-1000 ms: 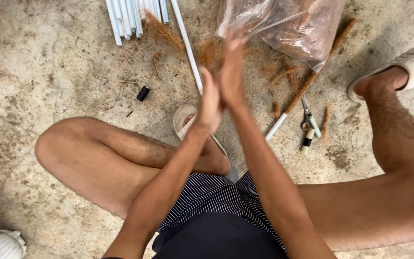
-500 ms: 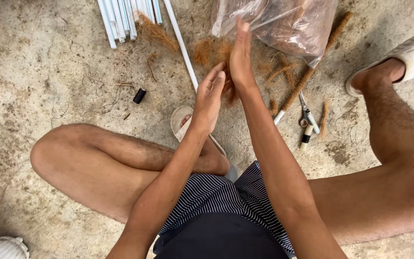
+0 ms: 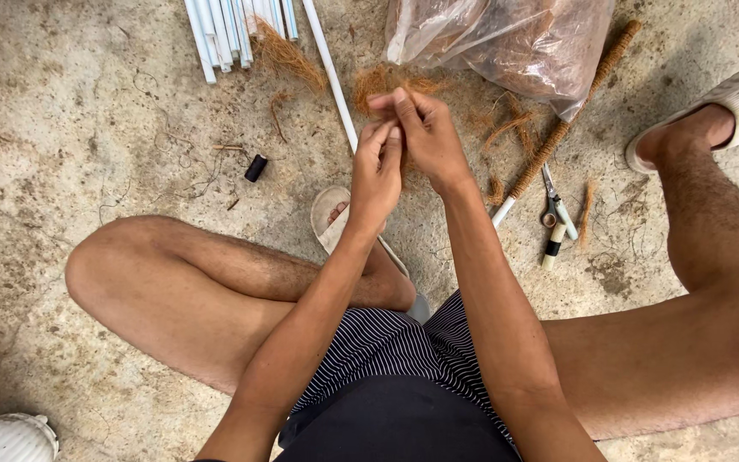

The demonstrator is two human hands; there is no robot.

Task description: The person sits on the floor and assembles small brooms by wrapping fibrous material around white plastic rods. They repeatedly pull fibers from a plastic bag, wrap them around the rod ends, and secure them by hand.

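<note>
- A bundle of white pipes [image 3: 231,32] lies at the far left top of the concrete floor [image 3: 87,128], with a small black spool [image 3: 256,168] on the floor below it, well apart from both hands.
- One single white pipe [image 3: 334,73] runs down from the top edge toward the hands, and its lower end passes behind the left hand [image 3: 375,175].
- The left hand's fingers [image 3: 384,137] are pressed together and point up, meeting the right hand.
- A tuft of brown coir fibre [image 3: 387,81] sits just beyond the fingertips, up and away from the body. Its strands seem pinched where the two hands meet, though how much is held is hidden.
- The right hand [image 3: 428,137] arches over the left, its fingers [image 3: 404,101] curled closed on the fibre. It reaches slightly farther, so it is nearer the loose tuft.
- A clear plastic bag [image 3: 515,43] of more fibre lies just right of the tuft.
- A fibre-wrapped pipe [image 3: 570,115] slants from upper right to lower left, near the right wrist.
- Scissors [image 3: 553,201] lie just right of it.
</note>
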